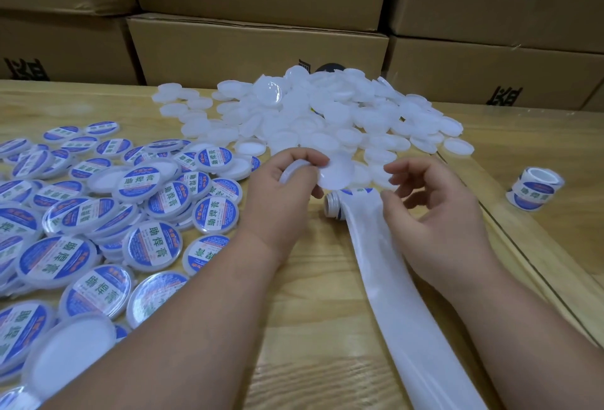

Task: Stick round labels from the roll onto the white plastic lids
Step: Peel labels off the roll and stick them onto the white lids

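Two bare forearms reach over the wooden table [310,311], flanking the spent white backing strip [395,295] that runs from the near edge up to the label roll [346,202]. Right of the roll, the right hand [434,213] hovers with fingers loosely curled, pinching nothing visible. Just left of it, the left hand [284,194] pinches a blank white lid [336,172], tilted. Labelled lids [98,229] crowd the table's left; bare wood lies between. Beyond the roll sits the unlabelled heap [327,115], a spare roll [534,190] far right, cartons [255,46] behind

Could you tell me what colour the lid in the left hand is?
Plain white lid, unlabelled; head view.
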`<action>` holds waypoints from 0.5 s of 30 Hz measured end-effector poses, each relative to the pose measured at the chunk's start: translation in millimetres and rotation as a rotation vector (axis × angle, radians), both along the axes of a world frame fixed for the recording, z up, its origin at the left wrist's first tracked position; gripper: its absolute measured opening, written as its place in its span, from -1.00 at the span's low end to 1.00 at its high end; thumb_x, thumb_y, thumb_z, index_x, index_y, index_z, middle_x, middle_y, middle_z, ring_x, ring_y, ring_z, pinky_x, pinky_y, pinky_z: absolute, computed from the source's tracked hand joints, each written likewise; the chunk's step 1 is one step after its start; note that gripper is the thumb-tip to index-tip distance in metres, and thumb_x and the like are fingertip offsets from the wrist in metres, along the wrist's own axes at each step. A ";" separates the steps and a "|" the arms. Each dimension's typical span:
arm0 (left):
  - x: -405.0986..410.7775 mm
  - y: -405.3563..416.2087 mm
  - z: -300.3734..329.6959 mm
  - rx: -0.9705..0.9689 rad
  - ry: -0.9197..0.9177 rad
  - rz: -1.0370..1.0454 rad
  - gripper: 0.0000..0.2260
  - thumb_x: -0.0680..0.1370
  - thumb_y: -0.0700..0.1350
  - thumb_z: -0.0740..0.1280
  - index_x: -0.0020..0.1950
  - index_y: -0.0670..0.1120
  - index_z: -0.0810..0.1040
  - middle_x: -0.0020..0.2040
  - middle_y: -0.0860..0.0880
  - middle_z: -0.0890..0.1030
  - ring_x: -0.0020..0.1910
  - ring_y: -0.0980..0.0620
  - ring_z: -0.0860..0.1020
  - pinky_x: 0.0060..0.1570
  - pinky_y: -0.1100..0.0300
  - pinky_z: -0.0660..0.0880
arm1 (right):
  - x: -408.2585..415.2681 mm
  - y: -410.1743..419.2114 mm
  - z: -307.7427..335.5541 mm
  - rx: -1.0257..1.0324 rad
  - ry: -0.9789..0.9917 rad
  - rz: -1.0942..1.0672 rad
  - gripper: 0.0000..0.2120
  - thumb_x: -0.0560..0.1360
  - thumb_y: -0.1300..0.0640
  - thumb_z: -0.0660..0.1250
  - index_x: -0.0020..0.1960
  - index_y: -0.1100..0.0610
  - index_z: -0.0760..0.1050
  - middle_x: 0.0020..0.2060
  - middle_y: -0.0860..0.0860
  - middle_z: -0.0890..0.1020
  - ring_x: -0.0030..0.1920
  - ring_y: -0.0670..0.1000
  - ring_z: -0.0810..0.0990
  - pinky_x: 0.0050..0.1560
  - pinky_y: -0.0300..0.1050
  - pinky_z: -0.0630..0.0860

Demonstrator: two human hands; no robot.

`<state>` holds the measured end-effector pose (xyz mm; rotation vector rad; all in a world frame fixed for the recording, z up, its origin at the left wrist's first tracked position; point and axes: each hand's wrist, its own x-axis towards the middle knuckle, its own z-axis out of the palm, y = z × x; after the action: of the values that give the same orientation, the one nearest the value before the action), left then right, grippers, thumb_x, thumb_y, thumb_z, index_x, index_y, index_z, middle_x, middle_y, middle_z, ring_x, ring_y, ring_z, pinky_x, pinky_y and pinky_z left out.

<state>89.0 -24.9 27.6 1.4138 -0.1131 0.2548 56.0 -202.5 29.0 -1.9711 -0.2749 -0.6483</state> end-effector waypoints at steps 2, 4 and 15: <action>-0.8 -1.8 0.6 0.005 -0.012 -0.063 -0.79 0.37 -0.16 0.27 -0.28 0.07 0.67 -0.28 0.07 0.61 -0.35 0.06 0.50 -0.26 0.26 0.47 | -1.6 1.2 2.5 -0.093 -0.136 -0.009 -0.69 0.46 0.30 0.42 0.01 -0.10 0.56 -0.04 -0.12 0.55 -0.06 -0.09 0.54 -0.06 -0.38 0.44; -1.6 -3.1 0.4 0.029 -0.023 -0.124 -0.79 0.37 -0.16 0.27 -0.29 0.06 0.67 -0.29 0.06 0.60 -0.36 0.06 0.50 -0.26 0.25 0.47 | -2.3 2.5 2.6 -0.121 -0.189 -0.001 -0.68 0.45 0.36 0.46 0.02 -0.04 0.58 0.00 -0.04 0.54 -0.04 -0.14 0.53 -0.03 -0.39 0.42; -0.2 -3.5 -2.6 0.008 -0.047 -0.265 -0.80 0.46 -0.11 0.24 -0.19 -0.02 0.68 -0.27 -0.12 0.61 -0.35 -0.06 0.50 -0.18 0.03 0.41 | -5.8 6.4 5.5 -0.079 -0.166 -0.020 -0.84 0.42 0.24 0.47 -0.12 -0.01 0.64 -0.04 -0.03 0.58 -0.04 -0.07 0.55 -0.11 -0.34 0.44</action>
<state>88.8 -28.4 25.0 1.3844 -0.3372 0.0682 50.1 -196.0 34.5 -2.0003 -0.3875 -0.8273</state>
